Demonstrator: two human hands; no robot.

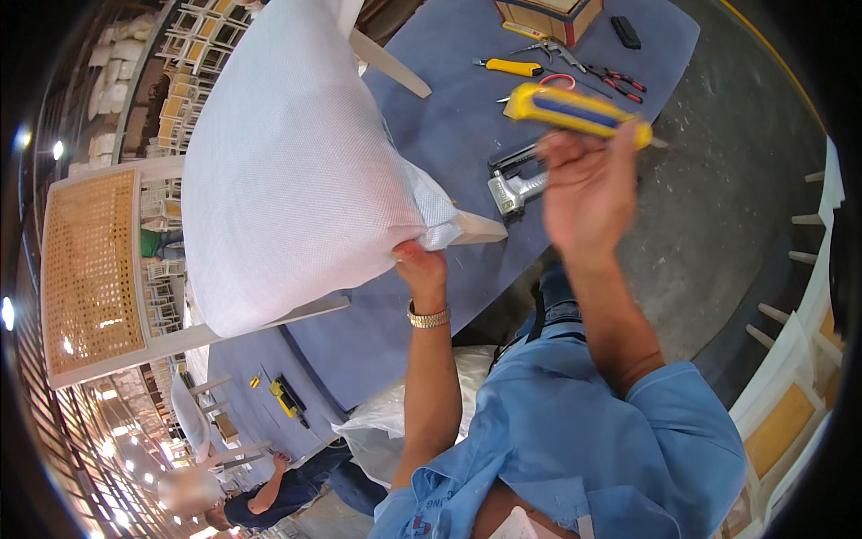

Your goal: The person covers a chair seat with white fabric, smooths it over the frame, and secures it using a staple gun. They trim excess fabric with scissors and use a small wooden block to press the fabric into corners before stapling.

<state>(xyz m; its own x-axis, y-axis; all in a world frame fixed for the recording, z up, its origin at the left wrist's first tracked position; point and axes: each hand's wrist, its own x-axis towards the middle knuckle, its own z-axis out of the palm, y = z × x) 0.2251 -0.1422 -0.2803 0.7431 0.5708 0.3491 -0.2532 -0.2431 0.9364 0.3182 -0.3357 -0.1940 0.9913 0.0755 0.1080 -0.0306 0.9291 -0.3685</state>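
A chair with a padded seat in pale woven fabric (296,171) lies tipped on the table, its cane back (94,269) at the left. My left hand (422,269), with a watch on its wrist, grips the seat cover's corner next to a wooden leg (480,229). Loose fabric (435,202) bunches just above that hand; its fingertips are hidden behind the seat. My right hand (588,189), smeared by motion, is raised over the table edge around a yellow-and-blue utility knife (579,112). A silver staple gun (514,189) lies on the table just left of it.
The blue-covered table (458,117) bears a yellow cutter (512,67), an air blow gun (557,52), red-handled pliers (620,83) and a box (557,18). A co-worker (260,499) stands at lower left near a yellow drill-like tool (289,400). More chairs (786,422) line the right.
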